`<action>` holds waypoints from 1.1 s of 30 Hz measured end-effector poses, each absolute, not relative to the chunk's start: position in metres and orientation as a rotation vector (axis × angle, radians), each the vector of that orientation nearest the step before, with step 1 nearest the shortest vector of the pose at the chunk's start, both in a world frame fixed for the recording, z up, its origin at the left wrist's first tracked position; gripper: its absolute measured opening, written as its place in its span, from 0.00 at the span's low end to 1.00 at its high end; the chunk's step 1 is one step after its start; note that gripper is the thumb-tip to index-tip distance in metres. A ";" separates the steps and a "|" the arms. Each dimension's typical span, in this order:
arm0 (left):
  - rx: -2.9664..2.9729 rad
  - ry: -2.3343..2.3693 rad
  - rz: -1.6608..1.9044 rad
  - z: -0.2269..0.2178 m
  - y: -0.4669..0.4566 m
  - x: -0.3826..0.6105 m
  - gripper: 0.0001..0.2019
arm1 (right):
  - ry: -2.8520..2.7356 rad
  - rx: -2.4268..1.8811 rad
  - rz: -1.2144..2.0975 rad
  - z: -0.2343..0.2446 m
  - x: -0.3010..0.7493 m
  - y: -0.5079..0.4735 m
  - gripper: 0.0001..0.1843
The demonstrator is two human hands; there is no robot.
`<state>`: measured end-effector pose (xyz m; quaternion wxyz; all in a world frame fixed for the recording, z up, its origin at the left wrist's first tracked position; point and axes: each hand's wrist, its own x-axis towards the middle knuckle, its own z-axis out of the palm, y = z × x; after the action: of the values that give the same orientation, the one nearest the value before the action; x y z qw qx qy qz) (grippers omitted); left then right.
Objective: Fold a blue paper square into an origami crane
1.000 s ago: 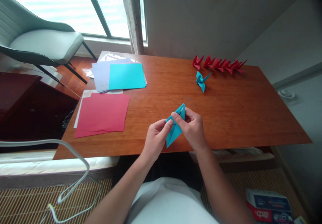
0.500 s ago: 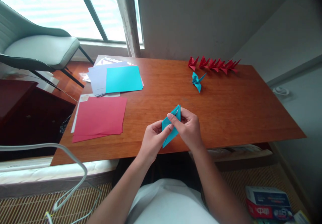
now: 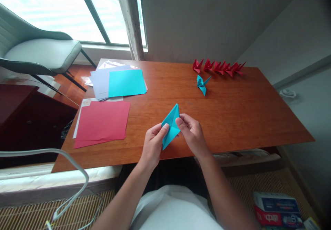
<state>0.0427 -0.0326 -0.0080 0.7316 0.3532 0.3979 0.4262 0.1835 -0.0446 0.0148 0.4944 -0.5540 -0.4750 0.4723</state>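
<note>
A folded blue paper [image 3: 171,126], diamond-shaped with a crease down its middle, is held above the table's front part. My left hand [image 3: 153,141] pinches its left corner, thumb on top and fingers behind. On the right edge, my right hand [image 3: 192,132] grips it between the thumb and the bent fingers, whose tips are partly hidden behind the paper. Beyond my hands stands a blue paper crane [image 3: 203,84]. Several red paper cranes [image 3: 219,67] form a row behind it.
Red paper sheets [image 3: 102,121] lie at the table's left. Blue sheets [image 3: 127,82] rest on pale papers [image 3: 99,82] behind them. A chair [image 3: 43,54] stands by the window, a white cable [image 3: 74,161] loops at lower left, and boxes [image 3: 278,209] sit at lower right.
My thumbs have moved apart, the left one to the left edge and the right one to the right edge. More of the blue paper's face now shows, and it has shifted slightly left.
</note>
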 end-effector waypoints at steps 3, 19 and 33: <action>0.829 0.947 1.038 -0.010 -0.031 0.043 0.17 | -1.314 -1.445 0.904 0.015 0.184 -0.051 0.14; 1.021 1.005 1.001 -0.004 -0.017 0.035 0.16 | -1.277 -1.497 0.895 0.006 0.193 -0.059 0.11; 1.021 0.970 0.936 0.005 -0.022 0.042 0.16 | -1.093 -1.461 0.987 -0.001 0.194 -0.051 0.21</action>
<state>0.0423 -0.0225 0.0047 0.6634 0.4518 0.4292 0.4142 0.1937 -0.0512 -0.0008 0.5084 -0.6065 -0.4537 0.4097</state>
